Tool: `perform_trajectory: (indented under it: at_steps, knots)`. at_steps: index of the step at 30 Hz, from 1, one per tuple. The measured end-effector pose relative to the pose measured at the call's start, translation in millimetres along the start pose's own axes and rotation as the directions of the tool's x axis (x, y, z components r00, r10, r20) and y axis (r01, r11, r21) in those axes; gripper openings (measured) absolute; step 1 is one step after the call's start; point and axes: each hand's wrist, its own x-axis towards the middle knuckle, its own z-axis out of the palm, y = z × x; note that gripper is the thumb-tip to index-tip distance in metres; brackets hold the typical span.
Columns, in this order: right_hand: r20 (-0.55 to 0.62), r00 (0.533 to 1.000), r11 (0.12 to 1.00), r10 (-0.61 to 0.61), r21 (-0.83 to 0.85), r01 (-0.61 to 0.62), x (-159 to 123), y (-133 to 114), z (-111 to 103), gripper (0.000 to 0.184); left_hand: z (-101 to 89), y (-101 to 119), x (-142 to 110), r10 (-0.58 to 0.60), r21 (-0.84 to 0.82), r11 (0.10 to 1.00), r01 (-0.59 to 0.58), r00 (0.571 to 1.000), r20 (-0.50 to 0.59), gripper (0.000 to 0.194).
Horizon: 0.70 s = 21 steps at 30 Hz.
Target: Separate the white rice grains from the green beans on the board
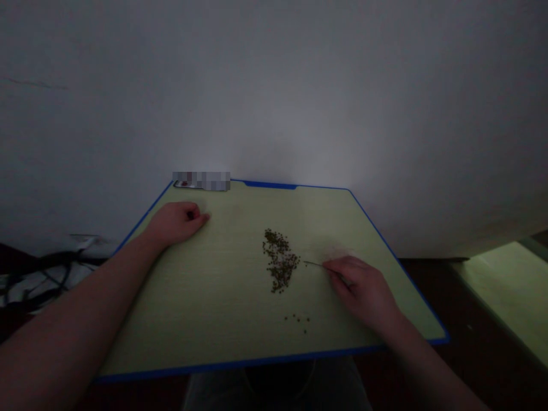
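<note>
A loose pile of tiny beads or seeds (280, 262), mostly brownish, is spread over the middle of a pale yellow-green tabletop (222, 319). Between the thumb and fingers of my right hand (362, 288) is a thin, needle-like tool (313, 264); its tip points left, close to the pile's right edge. Whether the tool has one prong or two is too small to tell. My left hand (177, 221) rests on the table's left side, its fingers curled in and apart from the pile. Several stray beads (298, 319) lie nearer the front edge.
A phone-like flat object (201, 181), partly blurred out, lies at the back left corner. Blue edging (240, 363) borders the table, which stands against a pale wall (274, 91). Dark cables (47, 274) are at the left, another light surface (509, 291) at the right.
</note>
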Motion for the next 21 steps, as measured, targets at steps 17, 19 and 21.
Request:
perform_trajectory:
  at_steps: [17, 19, 21]
  knots:
    - [-0.027, 0.998, 0.997, -0.06, 0.042, 0.061, -16.0, -15.3, -3.1, 0.021, -0.5, 1.6, 1.1, -0.04, 0.005, 0.999, 0.039, 0.999, 0.02, 0.044]
    - [-0.015, 0.997, 0.996, -0.074, 0.057, 0.075, -18.5, -16.7, -2.6, 0.021, -0.4, 1.2, 1.5, -0.037, 0.0, 0.999, 0.037, 0.999, 0.019, 0.043]
    - [-0.016, 0.997, 0.995, -0.071, 0.074, 0.072, -21.6, -17.5, -3.3, 0.021, 0.5, 0.0, 2.1, -0.024, 0.002, 1.0, 0.024, 1.0, 0.017, 0.043]
